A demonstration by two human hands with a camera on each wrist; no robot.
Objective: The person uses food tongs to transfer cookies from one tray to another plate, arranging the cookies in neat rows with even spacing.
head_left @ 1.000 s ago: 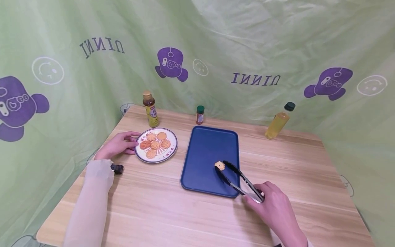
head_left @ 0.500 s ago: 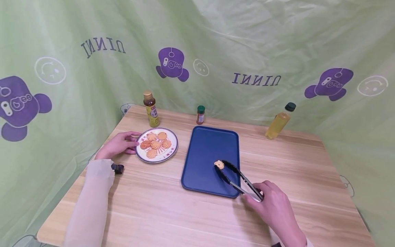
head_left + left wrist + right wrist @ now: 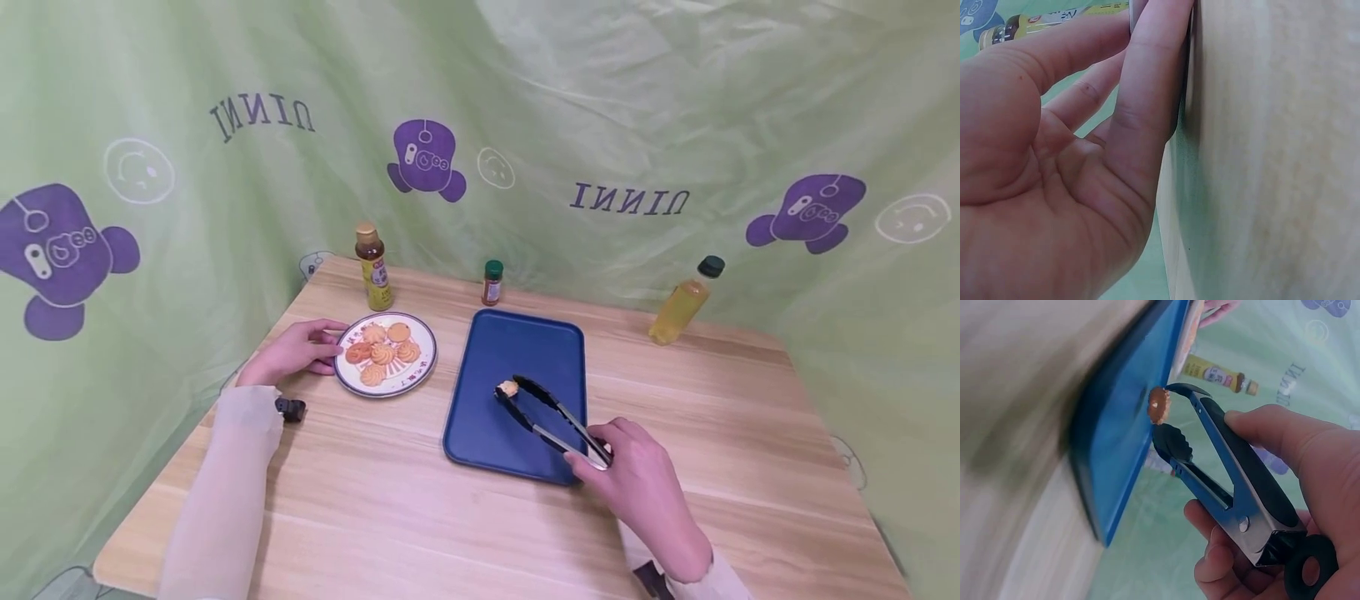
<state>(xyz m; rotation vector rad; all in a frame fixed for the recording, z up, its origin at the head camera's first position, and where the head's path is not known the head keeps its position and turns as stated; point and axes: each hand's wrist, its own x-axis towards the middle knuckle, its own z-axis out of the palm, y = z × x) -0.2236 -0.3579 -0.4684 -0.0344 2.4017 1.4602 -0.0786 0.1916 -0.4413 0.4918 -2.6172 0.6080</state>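
My right hand (image 3: pixel 636 482) grips black-tipped metal tongs (image 3: pixel 551 412) near the front right corner of a blue tray (image 3: pixel 525 350). The tong tips pinch a small orange cookie (image 3: pixel 509 389) over the tray's middle. In the right wrist view the cookie (image 3: pixel 1159 405) sits between the tips of the tongs (image 3: pixel 1222 462), close to the tray (image 3: pixel 1122 431). My left hand (image 3: pixel 298 352) rests on the table with straight fingers touching the left rim of a white plate (image 3: pixel 345 383) that carries several cookies (image 3: pixel 382 354). The left wrist view shows the fingers (image 3: pixel 1147 94) beside the wooden table (image 3: pixel 1272 162).
A brown sauce bottle (image 3: pixel 372 267), a small spice jar (image 3: pixel 492 282) and a yellow oil bottle (image 3: pixel 681 300) stand along the table's far edge. A small black object (image 3: pixel 289 408) lies by my left sleeve. Green cloth hangs behind and at both sides.
The right hand has carried the tongs and the pinched cookie leftward over the tray. The left hand stays at the plate's rim.
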